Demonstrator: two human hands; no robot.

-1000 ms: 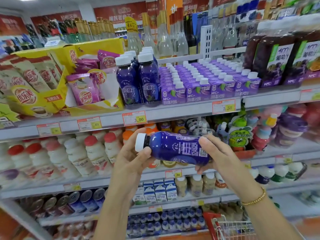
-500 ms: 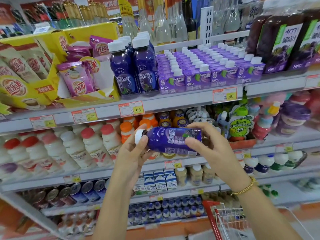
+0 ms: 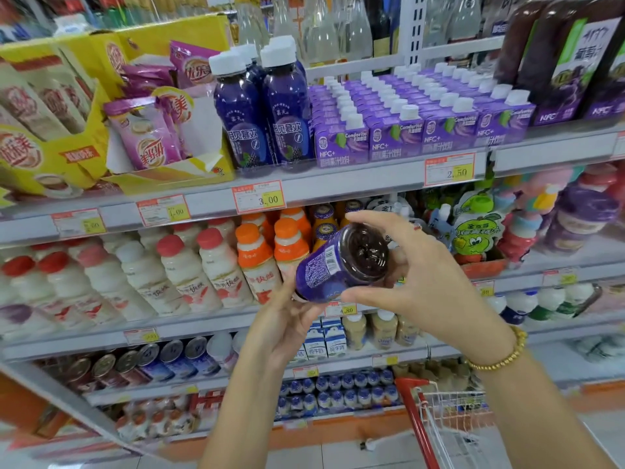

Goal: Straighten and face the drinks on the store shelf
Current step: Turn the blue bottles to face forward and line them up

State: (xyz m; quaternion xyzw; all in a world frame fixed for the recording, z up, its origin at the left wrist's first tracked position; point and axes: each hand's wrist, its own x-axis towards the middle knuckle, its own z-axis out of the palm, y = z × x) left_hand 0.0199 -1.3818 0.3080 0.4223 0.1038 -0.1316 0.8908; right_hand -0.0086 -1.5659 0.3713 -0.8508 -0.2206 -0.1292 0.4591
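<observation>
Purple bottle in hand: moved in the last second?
Yes. The purple bottle lay parallel to the shelf rail; now its base faces the camera, cap end in the left hand.

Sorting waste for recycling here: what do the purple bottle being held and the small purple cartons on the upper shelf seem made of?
Purple bottle: probably clear plastic under a glossy printed sleeve; its bare moulded base shows dark liquid through it. Purple cartons: likely coated paperboard, with flat folded faces, crisp edges and a slight sheen; their white caps look plastic.
</observation>
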